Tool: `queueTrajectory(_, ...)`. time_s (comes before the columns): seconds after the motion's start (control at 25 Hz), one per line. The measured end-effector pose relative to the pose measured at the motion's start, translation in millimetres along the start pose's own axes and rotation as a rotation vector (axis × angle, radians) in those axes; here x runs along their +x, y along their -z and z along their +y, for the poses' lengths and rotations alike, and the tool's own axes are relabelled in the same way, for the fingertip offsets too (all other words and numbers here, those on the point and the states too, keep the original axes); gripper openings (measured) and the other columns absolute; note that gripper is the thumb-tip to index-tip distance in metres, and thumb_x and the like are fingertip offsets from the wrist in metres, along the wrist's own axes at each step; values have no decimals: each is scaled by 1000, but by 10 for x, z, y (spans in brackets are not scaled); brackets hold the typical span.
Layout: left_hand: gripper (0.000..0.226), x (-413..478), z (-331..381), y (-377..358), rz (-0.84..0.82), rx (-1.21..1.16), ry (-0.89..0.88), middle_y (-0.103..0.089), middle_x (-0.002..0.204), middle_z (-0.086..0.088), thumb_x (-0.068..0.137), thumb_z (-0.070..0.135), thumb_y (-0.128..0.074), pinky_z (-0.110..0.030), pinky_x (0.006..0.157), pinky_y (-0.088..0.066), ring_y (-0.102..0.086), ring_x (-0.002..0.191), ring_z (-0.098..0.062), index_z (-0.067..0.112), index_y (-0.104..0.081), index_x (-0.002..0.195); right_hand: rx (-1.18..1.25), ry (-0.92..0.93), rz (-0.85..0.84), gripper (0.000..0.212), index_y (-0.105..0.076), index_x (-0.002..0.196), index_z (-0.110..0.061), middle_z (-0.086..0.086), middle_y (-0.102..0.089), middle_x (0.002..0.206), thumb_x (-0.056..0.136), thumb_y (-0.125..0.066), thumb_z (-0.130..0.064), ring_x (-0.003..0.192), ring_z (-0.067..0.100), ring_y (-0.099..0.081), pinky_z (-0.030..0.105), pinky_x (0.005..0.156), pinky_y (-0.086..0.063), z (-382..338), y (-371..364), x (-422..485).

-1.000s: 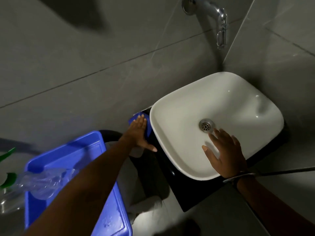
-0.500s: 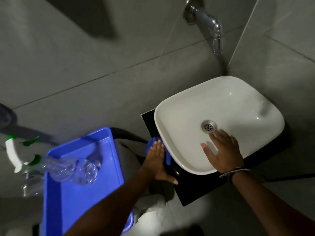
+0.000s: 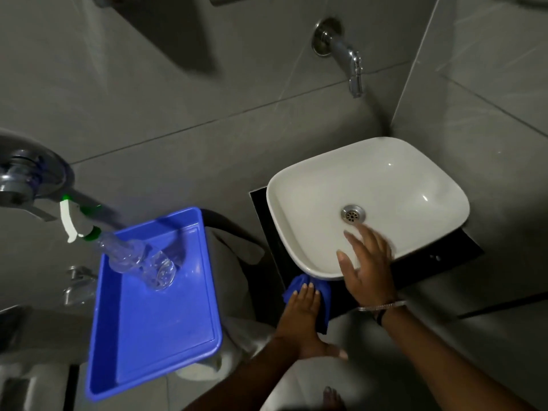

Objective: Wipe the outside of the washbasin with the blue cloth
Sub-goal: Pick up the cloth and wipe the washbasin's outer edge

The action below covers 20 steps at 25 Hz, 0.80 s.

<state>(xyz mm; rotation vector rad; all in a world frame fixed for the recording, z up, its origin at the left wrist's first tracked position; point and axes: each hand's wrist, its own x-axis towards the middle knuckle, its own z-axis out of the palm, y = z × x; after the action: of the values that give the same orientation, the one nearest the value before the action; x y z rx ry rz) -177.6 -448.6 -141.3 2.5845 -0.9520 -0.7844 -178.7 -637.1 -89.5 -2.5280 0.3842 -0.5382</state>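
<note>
A white washbasin (image 3: 394,185) with a metal drain sits on a black counter (image 3: 441,256) in the corner. My left hand (image 3: 302,318) lies flat on the blue cloth (image 3: 324,301), pressing it against the basin's outer wall at the near front corner; most of the cloth is hidden under the fingers. My right hand (image 3: 367,265) rests with spread fingers on the basin's near rim, reaching into the bowl just below the drain, and holds nothing.
A blue plastic tray (image 3: 154,315) stands to the left, with a clear spray bottle (image 3: 130,256) lying across its far end. A chrome tap (image 3: 347,57) juts from the grey tiled wall above the basin. Metal fittings show at the far left.
My left hand has slid the cloth along the basin's left side toward me, down to the near front corner. My right hand has stayed on the rim. The view has pulled back.
</note>
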Motion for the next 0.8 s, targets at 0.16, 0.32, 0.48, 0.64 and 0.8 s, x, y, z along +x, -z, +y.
queueTrajectory(0.16,59,-352,-168,240,721,-110,-228,-64,137,-4,85,57,-69,-44,121,-29,-56,130,-21,15,-67,127,-2,88,-80,9,-58,83,-23,-2,-49,95,81,-52,-30,87,31,-57,42,76,-45,-143,-254,-1040)
queueTrajectory(0.32,90,154,-85,978,692,-76,-69,-5,168,-10,91,68,-41,-42,125,7,6,155,-24,13,-16,158,-221,98,-522,81,-31,144,-14,13,-30,154,77,-48,-55,143,35,-27,43,116,-9,-344,-822,-1139)
queueTrajectory(0.48,102,741,213,1055,405,60,18,15,166,-15,91,71,-42,-52,124,2,16,153,-29,9,4,158,-349,71,-631,96,-19,147,-8,15,-26,155,76,-38,-70,143,34,-27,53,118,-13,-372,-962,-1066)
queueTrajectory(0.64,109,920,189,824,458,149,93,2,166,-19,83,81,-30,-52,125,-6,1,154,-32,6,-3,158,-227,-6,-602,94,-27,146,-13,7,-27,157,75,-41,-74,144,25,-26,47,115,-10,358,-555,-1169)
queueTrajectory(0.8,110,991,145,790,510,182,69,-5,167,-17,82,85,-16,-52,124,-9,-4,154,-31,5,-9,158,-385,-306,-456,100,-29,145,-10,12,-24,156,73,-31,-79,143,29,-28,53,117,-14,1592,180,-726)
